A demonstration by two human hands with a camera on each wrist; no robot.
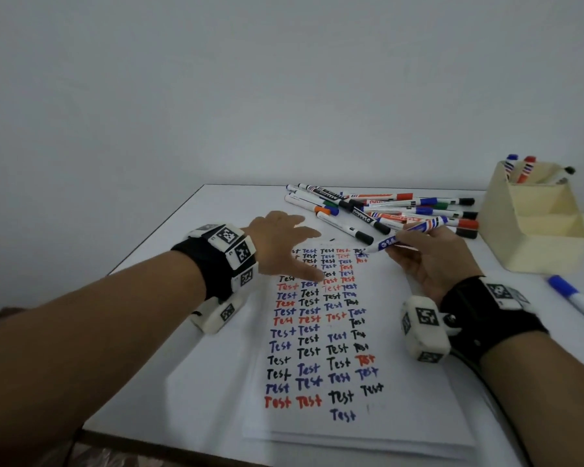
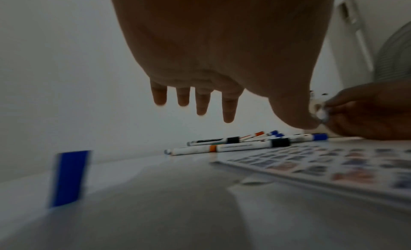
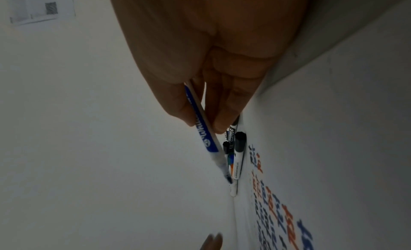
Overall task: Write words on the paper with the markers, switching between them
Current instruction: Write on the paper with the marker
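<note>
A white paper [image 1: 317, 348] filled with rows of "Test" in black, blue and red lies mid-table. My right hand [image 1: 425, 261] grips an uncapped blue marker [image 1: 408, 234] like a pen, its tip at the paper's top right corner. In the right wrist view the blue marker [image 3: 205, 132] is pinched between thumb and fingers, tip [image 3: 228, 180] bare. My left hand [image 1: 287, 244] hovers over the paper's top left with fingers [image 2: 228, 106] spread and straight, holding nothing. A blurred blue cap [image 2: 68, 178] shows on the table left of the paper.
A pile of capped markers [image 1: 391, 210] lies behind the paper. A cream desk organiser [image 1: 533, 227] with several markers stands at the back right. One blue-capped marker [image 1: 577, 301] lies alone at the right edge. A wall runs behind the table.
</note>
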